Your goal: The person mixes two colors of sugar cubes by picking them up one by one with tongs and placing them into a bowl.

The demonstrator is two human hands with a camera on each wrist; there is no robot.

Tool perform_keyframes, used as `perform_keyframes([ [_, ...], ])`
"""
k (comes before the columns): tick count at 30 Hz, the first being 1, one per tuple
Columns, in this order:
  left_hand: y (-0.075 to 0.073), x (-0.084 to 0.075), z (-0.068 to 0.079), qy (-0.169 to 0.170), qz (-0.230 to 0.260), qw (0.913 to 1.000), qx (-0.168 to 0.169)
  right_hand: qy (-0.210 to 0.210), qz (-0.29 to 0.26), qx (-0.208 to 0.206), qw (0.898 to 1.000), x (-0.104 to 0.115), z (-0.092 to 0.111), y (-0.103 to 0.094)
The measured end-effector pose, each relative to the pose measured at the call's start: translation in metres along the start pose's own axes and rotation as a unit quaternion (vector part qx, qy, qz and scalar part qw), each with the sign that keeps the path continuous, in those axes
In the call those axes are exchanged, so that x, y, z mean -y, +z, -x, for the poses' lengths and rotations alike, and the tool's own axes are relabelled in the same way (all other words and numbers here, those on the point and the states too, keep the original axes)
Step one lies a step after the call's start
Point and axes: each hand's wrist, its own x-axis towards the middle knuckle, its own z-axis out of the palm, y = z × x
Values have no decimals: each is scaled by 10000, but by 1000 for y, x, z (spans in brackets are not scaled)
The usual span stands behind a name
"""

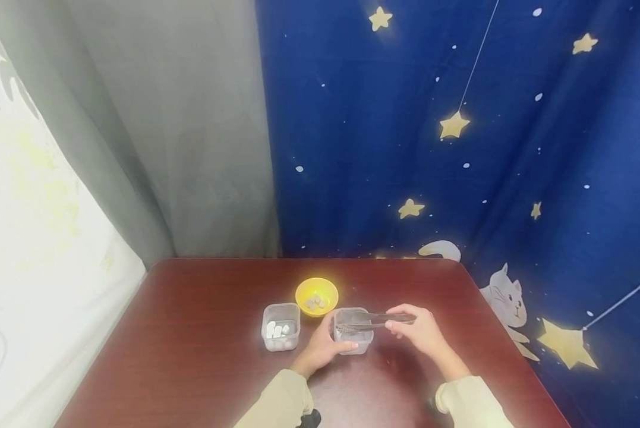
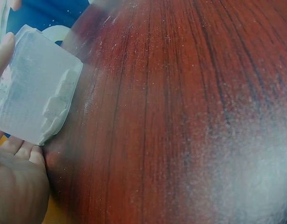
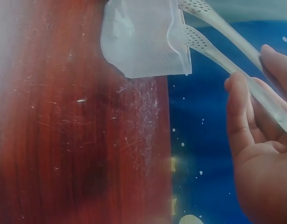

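My left hand (image 1: pixel 318 348) grips a clear plastic container (image 1: pixel 361 348) at its left side, thumb across the near wall. Seen through that wall in the left wrist view, chunky whitish pieces (image 2: pixel 57 105) lie along the container's bottom. Metal tongs (image 3: pixel 220 57) with perforated tips are held in my right hand (image 1: pixel 423 334), between thumb and fingers. Their two arms stand apart and reach in from the right, with the tips over the container's opening. No piece shows between the tips in the right wrist view.
Left of my left hand stands a second clear container (image 1: pixel 265 340) with several white pieces (image 1: pixel 278 330) in it. A yellow bowl (image 1: pixel 302 286) holding a few pale brownish chunks sits just behind. All rest on a dark red wooden table (image 1: pixel 207 368); curtains hang beyond it.
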Motion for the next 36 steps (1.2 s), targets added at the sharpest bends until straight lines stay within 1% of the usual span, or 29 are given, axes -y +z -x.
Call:
perform_keyframes([
  [3,-1,0,1,-3,4,10000,46,-19,20,123,9999,1,-2,-1],
  [6,-1,0,3,21,35,9999,95,24,158,239,9996,4,-3,-1],
  [10,-2,2,3,84,147,9998,134,94,352,519,9980,8,-4,0],
  [14,-1,3,2,46,205,9997,130,-79,421,714,9965,8,-5,3],
  [17,-1,3,2,-5,179,9997,142,-226,515,753,9956,5,-7,5],
  [19,-1,3,2,35,159,9997,153,-282,545,790,9950,5,-8,7],
  [24,-2,2,2,89,201,9997,143,-332,735,737,9940,5,-9,11],
  [28,-2,-1,3,58,245,9996,121,-337,810,500,9949,6,-8,13],
  [30,-2,-6,5,82,307,9994,110,-390,820,348,9953,6,-8,14],
  [33,-4,-19,10,115,359,9992,143,-439,811,172,9956,4,-8,15],
  [36,-6,-29,12,134,429,9988,206,-440,769,189,9959,3,-9,14],
])
